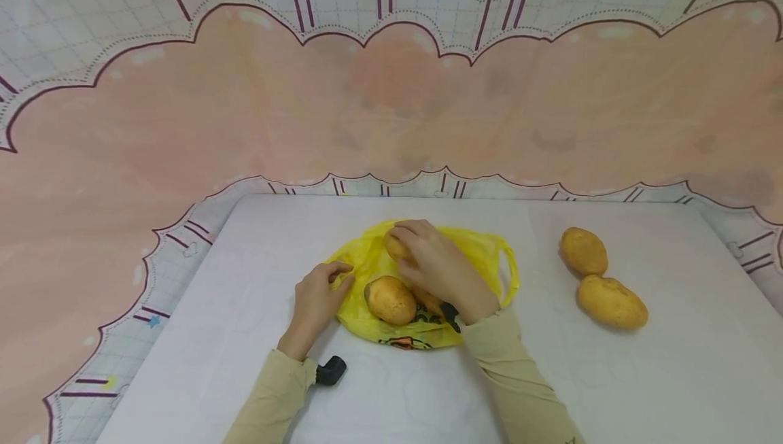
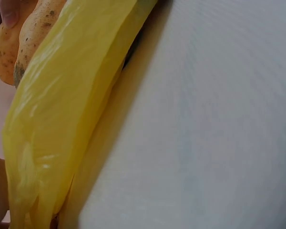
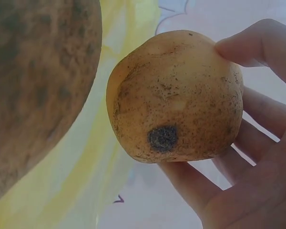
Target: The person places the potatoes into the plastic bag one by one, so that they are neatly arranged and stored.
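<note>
Potatoes maybe midway: two out at three o'clock, two at yellow bag, one clamped in right fingers; can't tell on left fingers.

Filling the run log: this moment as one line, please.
right hand: grips potato | left hand: pinches yellow bag | two potatoes: on table, right of bag

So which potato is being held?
The potato in the right fingers, at the bag; the other potatoes in view have no fingers around them.
</note>
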The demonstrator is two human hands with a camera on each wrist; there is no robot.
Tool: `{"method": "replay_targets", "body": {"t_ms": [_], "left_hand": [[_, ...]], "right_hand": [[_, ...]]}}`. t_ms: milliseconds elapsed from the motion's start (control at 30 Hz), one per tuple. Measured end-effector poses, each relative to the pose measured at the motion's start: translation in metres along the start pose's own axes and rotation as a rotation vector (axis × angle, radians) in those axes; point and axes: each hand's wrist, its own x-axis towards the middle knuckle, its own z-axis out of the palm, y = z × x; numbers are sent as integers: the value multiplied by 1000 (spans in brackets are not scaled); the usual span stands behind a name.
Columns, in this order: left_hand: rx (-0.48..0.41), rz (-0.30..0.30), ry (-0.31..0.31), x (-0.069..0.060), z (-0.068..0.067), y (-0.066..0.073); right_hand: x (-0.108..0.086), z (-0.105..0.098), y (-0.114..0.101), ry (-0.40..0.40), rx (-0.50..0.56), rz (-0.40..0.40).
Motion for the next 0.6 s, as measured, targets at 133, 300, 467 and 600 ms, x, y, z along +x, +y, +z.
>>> {"method": "replay_targets", "body": {"t_ms": [133,300,467,600], "left_hand": [[5,6,3,0,0,0],[7,14,12,0,-2,1],[8,8,3,0,-2,1],[12,7,1,0,-1,2]], "right_hand": [[4,2,0,-14,6,1],[9,4,-2,-44,37,16],[12,9,-1,-70,48,34],[13,14,-1,-90,50,42]]}}
